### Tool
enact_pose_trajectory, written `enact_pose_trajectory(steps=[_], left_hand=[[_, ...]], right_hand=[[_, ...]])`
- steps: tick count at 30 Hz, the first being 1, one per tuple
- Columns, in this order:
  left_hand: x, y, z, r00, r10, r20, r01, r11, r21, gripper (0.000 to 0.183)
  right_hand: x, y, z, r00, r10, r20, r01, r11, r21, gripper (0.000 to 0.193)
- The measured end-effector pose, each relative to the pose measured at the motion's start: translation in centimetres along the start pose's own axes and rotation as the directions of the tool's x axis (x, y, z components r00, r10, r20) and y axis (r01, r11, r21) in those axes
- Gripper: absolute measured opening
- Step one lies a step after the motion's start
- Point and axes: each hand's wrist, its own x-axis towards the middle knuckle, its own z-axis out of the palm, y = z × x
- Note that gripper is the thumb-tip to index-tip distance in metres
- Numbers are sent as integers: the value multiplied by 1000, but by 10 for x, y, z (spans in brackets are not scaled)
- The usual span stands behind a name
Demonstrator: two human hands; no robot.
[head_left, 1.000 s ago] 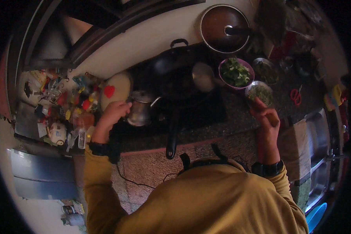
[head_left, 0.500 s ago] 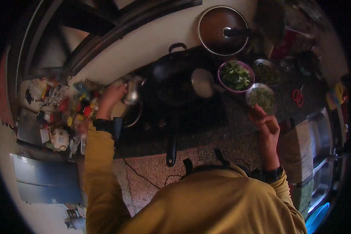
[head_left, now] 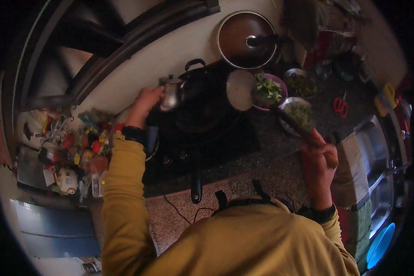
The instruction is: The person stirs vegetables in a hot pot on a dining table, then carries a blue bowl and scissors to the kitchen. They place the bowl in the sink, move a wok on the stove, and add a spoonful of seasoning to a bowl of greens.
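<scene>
Closed around the side of a small shiny metal pot with a knobbed lid (head_left: 169, 97), my left hand (head_left: 148, 102) is at the left rim of a dark wok (head_left: 207, 108). The wok sits on a black stove, with a long handle towards me and a loop handle at the far side; its contents are too dark to make out. My right hand (head_left: 321, 158) grips the dark handle of a turner with a broad, rounded, pale head (head_left: 240, 90). That head hovers by the wok's right side. The handle crosses above a bowl of chopped greens (head_left: 293, 109).
A pink bowl of leafy greens (head_left: 280, 87) and a metal bowl (head_left: 303, 78) stand at right. Red scissors (head_left: 340, 106) lie farther right, near a sink (head_left: 371, 138). A large brown lid (head_left: 244, 39) leans behind. Cluttered jars and packets (head_left: 80, 142) fill the left.
My left hand has moved the metal pot rightward, closer to the wok. The turner is still in my right hand, its head now nearer the pink bowl. The whole view has shifted slightly.
</scene>
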Motion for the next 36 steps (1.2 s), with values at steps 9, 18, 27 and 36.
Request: enact_pose_trajectory(steps=[9, 18, 27, 36], left_hand=[[-93, 56, 10, 984, -66, 167, 79, 994, -73, 31], [-172, 14, -28, 986, -109, 127, 108, 994, 16, 32], [-198, -19, -67, 975, -219, -24, 220, 972, 86, 30], [-113, -74, -55, 980, 30, -198, 27, 960, 279, 38]], right_hand=[[5, -7, 10, 996, -3, -85, 11, 996, 89, 5], [13, 4, 23, 999, 19, -40, -18, 999, 43, 3], [13, 7, 47, 991, 129, 35, -130, 991, 30, 4], [5, 2, 34, 994, 105, 22, -105, 994, -23, 5]])
